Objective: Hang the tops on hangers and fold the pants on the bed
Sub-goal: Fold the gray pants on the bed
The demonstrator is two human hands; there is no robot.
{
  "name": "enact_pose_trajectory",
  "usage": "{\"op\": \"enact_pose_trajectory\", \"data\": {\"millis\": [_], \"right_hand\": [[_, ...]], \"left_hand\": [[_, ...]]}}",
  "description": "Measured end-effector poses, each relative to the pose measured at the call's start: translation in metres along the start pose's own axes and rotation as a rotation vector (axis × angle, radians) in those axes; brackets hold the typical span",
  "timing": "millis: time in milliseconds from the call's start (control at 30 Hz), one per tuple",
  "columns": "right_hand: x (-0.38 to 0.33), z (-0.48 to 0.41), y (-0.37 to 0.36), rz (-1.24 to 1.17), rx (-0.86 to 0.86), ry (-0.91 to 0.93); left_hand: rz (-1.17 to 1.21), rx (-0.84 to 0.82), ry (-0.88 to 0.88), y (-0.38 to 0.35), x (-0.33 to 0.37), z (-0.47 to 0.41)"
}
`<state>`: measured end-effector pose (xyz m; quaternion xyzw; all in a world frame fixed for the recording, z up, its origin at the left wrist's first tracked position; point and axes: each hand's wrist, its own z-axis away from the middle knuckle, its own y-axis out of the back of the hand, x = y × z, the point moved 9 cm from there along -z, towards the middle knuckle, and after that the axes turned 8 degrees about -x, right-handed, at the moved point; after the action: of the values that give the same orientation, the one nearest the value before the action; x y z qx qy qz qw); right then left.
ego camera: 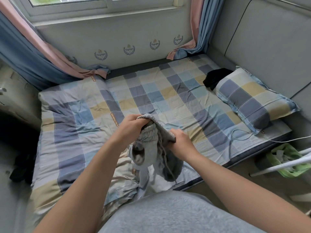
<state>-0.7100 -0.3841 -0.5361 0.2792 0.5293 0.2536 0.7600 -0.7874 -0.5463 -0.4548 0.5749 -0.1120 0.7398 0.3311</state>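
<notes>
I hold a pair of grey pants with an elastic, gathered waistband and drawstring above the near edge of the bed. My left hand grips the waistband at its upper left. My right hand grips the waistband's right side. The legs hang bunched below my hands, down to the checked quilt. A black garment lies crumpled at the far right of the bed, next to the pillow.
A white cable runs across the bed's right edge. A green basket and white hangers are on the floor at right. Dark clothing lies at the left. Curtains hang at both far corners.
</notes>
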Motion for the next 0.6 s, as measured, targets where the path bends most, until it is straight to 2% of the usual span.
{"op": "enact_pose_trajectory", "data": {"millis": [67, 233, 400, 533, 600], "right_hand": [[0.01, -0.003, 0.013, 0.129, 0.078, -0.048], [0.038, -0.008, 0.042, 0.39, 0.212, -0.115], [0.092, 0.002, 0.07, 0.56, 0.23, -0.297], [0.134, 0.01, 0.095, 0.328, 0.256, -0.467], [0.145, 0.011, 0.098, 0.018, 0.289, -0.528]], "left_hand": [[-0.102, 0.024, 0.009, 0.012, -0.006, -0.003], [-0.58, 0.108, 0.091, 0.034, -0.036, -0.006], [-0.732, 0.211, 0.218, 0.056, -0.068, -0.002], [-0.699, 0.252, 0.318, 0.079, -0.092, 0.0], [-0.713, 0.258, 0.361, 0.084, -0.101, 0.0]]}}
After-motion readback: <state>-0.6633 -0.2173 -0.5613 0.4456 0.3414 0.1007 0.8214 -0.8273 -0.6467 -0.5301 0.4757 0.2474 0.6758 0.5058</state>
